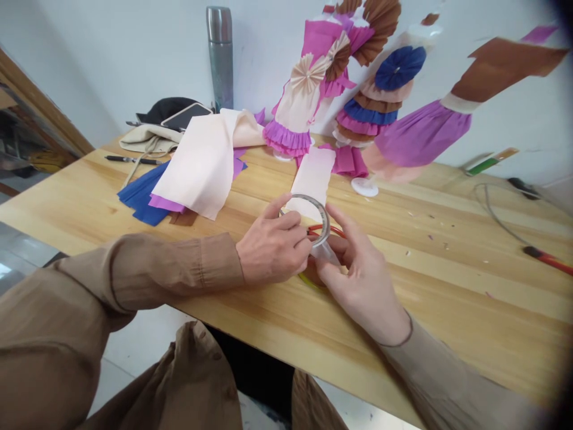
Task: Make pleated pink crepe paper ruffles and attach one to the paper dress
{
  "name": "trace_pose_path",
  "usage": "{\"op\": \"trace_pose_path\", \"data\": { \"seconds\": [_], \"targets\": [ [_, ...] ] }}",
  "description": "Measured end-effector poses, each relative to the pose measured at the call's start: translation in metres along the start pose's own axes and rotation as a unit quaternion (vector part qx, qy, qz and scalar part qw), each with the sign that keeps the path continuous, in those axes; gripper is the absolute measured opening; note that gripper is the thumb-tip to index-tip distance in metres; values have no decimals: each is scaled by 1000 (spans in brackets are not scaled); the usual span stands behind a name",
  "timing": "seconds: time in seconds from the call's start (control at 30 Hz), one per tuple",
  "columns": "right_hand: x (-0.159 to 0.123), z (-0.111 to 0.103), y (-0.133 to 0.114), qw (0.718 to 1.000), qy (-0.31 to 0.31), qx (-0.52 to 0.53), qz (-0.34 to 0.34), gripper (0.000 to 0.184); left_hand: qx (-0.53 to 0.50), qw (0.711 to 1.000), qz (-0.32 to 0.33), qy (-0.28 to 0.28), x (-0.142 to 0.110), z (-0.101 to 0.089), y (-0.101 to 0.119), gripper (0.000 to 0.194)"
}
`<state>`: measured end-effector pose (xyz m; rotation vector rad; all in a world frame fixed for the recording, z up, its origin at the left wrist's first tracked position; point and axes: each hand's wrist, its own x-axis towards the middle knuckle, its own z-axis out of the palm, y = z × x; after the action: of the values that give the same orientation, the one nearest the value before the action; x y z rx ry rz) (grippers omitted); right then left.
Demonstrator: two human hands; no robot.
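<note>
Over the table [456, 292], the left hand [275, 248] holds the tape [326, 221] by its left side, fingers curled. The right hand [364, 280] sits right of it, thumb and forefinger apart; its grip is unclear.

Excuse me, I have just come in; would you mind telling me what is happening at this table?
A person's left hand holds a roll of tape, while the right hand is against its right side, by a clear strip that seems to come off it. Just beyond, a pale paper strip lies on the table. Loose sheets are piled to the left, and figures in paper dresses stand behind, near the wall.
</note>
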<state>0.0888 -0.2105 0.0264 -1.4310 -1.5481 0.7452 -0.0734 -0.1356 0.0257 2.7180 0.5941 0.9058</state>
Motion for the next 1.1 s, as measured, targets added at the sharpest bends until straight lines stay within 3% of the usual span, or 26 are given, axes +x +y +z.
{"op": "trace_pose_path", "data": {
  "seconds": [0.17,0.33,0.5,0.63,0.77,0.9,1.1],
  "targets": [
    [0,-2,0,994,14,-107,-18,85,-19,999,-27,-22,-1,1,3,22],
    [0,0,3,995,34,-92,-17,81,-25,999,-36,9,1,-1,0,25],
    [4,-3,6,993,74,-86,-39,64,11,998,-18,56,1,-2,-10,19],
    [8,-10,4,980,113,-133,-98,34,5,998,13,68,0,0,-12,21],
    [6,-10,2,980,143,-95,-102,10,-49,997,19,64,1,-1,-12,25],
    [5,-8,4,983,148,-73,-80,7,-93,994,18,63,1,-2,-12,25],
    [4,-7,-1,979,162,-89,-79,12,-78,995,15,55,0,-3,-9,25]
  ]
}}
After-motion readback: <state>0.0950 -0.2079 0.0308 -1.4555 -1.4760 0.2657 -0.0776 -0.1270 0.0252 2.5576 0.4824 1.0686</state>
